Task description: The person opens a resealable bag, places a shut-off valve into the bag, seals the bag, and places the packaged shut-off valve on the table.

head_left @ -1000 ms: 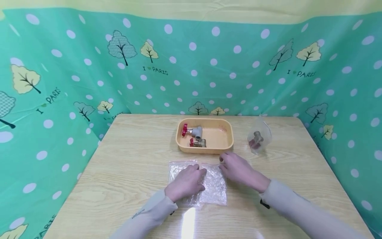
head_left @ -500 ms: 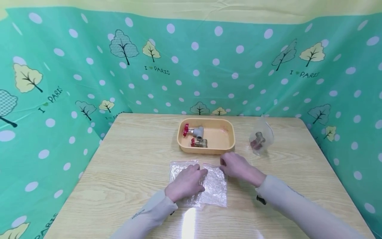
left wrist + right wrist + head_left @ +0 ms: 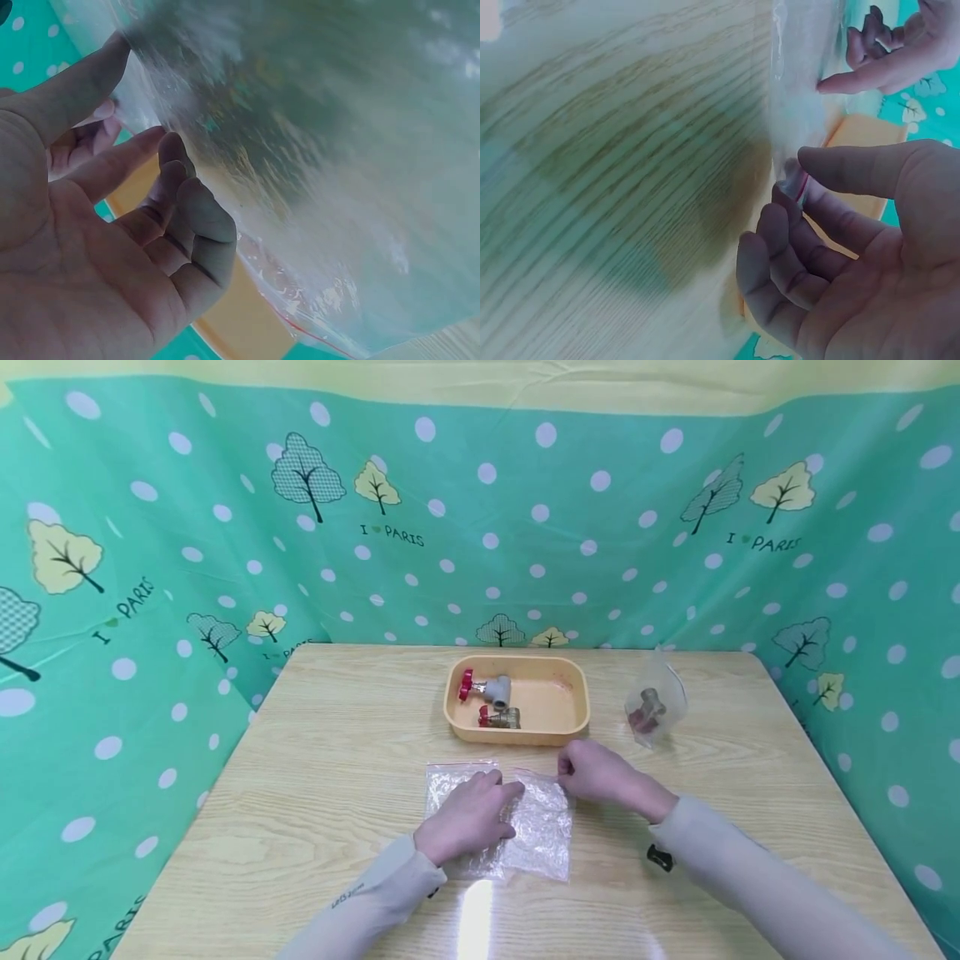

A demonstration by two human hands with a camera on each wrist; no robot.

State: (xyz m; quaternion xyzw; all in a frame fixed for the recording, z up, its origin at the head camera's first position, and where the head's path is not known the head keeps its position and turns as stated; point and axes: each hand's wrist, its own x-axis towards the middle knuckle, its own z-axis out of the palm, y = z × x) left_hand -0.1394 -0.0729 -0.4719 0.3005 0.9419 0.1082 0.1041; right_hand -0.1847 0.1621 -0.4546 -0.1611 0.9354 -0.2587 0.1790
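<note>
Two clear zip bags with red seal lines lie side by side on the table: the left bag (image 3: 444,783) and the right bag (image 3: 546,835). My left hand (image 3: 467,817) rests over both, its index finger extended onto the right bag and its thumb close to the plastic. In the left wrist view the other fingers of the left hand (image 3: 97,240) bend loosely beside the film. At the right bag's top right corner, my right hand (image 3: 603,775) pinches the edge. The right wrist view shows the corner with the red seal between thumb and fingers of the right hand (image 3: 855,240).
Behind the bags stands a tan plastic tray (image 3: 517,737). It holds a grey valve (image 3: 497,690) and a brass valve (image 3: 507,718), both with red handwheels. To the right, a filled clear bag (image 3: 667,693) contains a valve with a red handle. A patterned green curtain (image 3: 517,577) surrounds the table.
My right hand has shifted slightly right with the pinched corner, and the right bag's top edge has moved along with it. My left hand stays in place.
</note>
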